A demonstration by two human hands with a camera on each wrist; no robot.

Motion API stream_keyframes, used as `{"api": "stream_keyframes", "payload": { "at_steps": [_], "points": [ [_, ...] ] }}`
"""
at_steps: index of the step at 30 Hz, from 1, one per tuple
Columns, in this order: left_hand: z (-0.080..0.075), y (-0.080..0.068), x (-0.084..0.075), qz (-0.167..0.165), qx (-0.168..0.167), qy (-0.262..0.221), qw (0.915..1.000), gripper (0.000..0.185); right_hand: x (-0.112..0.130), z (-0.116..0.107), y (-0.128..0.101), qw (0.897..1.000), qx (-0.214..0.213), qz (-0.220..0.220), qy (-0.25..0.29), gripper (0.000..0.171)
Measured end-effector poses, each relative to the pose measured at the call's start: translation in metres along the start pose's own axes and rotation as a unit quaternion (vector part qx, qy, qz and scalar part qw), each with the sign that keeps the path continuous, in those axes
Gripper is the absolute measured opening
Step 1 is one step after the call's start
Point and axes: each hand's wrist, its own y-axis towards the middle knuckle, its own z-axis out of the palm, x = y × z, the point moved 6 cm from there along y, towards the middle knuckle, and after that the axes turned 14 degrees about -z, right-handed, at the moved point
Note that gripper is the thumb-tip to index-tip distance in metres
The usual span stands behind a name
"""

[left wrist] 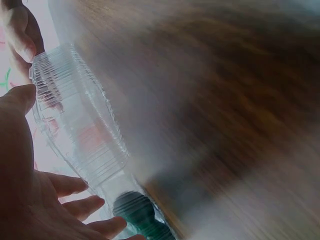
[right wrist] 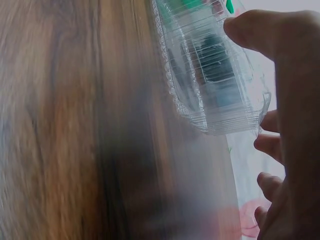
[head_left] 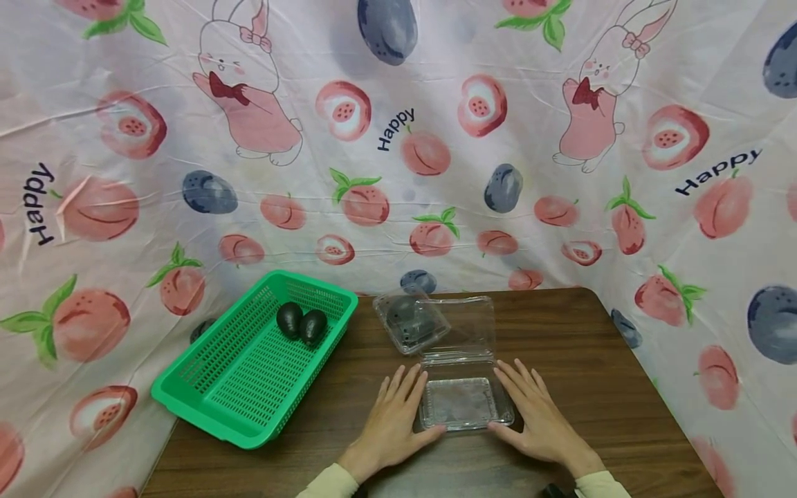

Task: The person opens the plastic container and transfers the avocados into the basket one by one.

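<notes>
A clear plastic clamshell box (head_left: 461,423) lies on the table in front of me, its lid (head_left: 470,328) folded back away from me. My left hand (head_left: 392,425) is at its left side and my right hand (head_left: 540,422) at its right side. The fingers of both hands are spread and fairly straight, with the thumbs by the box's near rim. In the left wrist view, the left fingertips (left wrist: 90,206) come right up to the box's wall. The right wrist view has the right thumb (right wrist: 245,31) at the rim. No contents show in the box's tray.
Behind the lid, to the left, another clear box (head_left: 429,339) has dark contents. A green slatted basket (head_left: 249,436) at the left holds two dark, glossy avocados (head_left: 301,324). The brown wooden table (head_left: 554,332) meets a fruit-printed curtain (head_left: 429,228) at the back and sides.
</notes>
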Motion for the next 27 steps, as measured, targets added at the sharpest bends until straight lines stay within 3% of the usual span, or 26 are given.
{"api": "stream_keyframes", "payload": {
  "at_steps": [17, 27],
  "points": [
    [0.014, 0.029, -0.028, 0.001, 0.027, -0.010, 0.9996, 0.105, -0.029, -0.017, -0.012, 0.998, 0.003, 0.046, 0.040, 0.097],
    [0.020, 0.045, -0.045, 0.001, 0.035, 0.008, 0.9994, 0.106, -0.046, -0.026, -0.018, 0.995, 0.013, 0.071, 0.070, 0.095]
  ]
}}
